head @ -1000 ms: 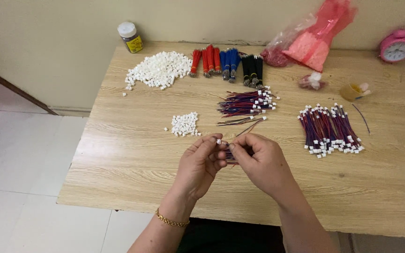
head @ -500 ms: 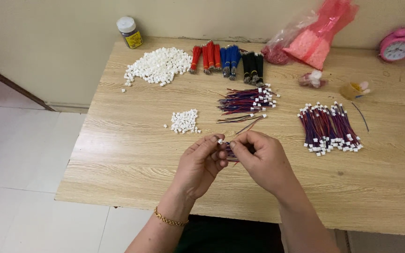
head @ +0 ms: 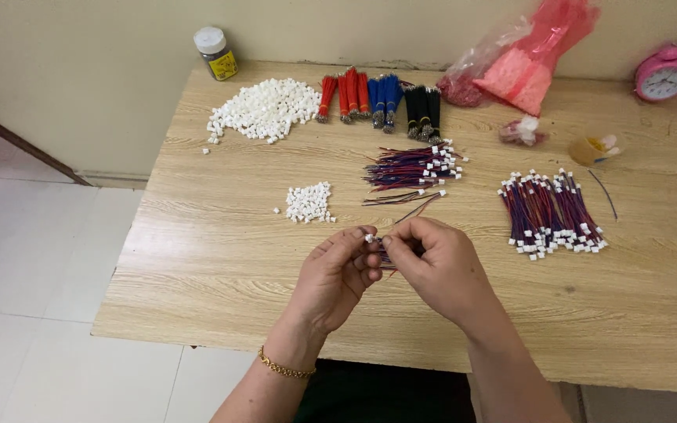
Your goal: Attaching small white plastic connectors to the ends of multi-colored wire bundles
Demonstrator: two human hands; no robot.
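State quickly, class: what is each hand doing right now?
Left hand: closed, pinching a small white plastic connector.
Right hand: closed, pinching thin red and blue wires.

Both forearms rise from the near edge and meet at the scene's centre. The left hand (head: 337, 276) curls palm-right, thumb and forefinger pinched together. The right hand (head: 432, 262) arches knuckles-up just beside it, fingertips (head: 389, 239) pressed to the left's, pinched shut.

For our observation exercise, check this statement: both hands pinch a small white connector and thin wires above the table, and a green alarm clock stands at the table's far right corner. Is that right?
Not quite: the alarm clock is pink, not green, as the head view shows. The rest holds: the left hand and right hand pinch a small white connector with thin wires above the table.
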